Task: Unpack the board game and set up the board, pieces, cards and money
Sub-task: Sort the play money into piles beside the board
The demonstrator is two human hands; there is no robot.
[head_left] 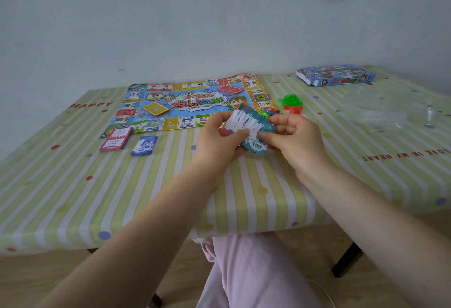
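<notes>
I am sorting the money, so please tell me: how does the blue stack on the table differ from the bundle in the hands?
The blue stack lies flat on the tablecloth, untouched; the bundle is gripped by both the left hand and right hand. The stack shows 10; the bundle's teal note shows 100. Both are paper play money.

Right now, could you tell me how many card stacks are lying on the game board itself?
2: a yellow stack at the game board's centre-left, and a red stack towards its far right.
</notes>
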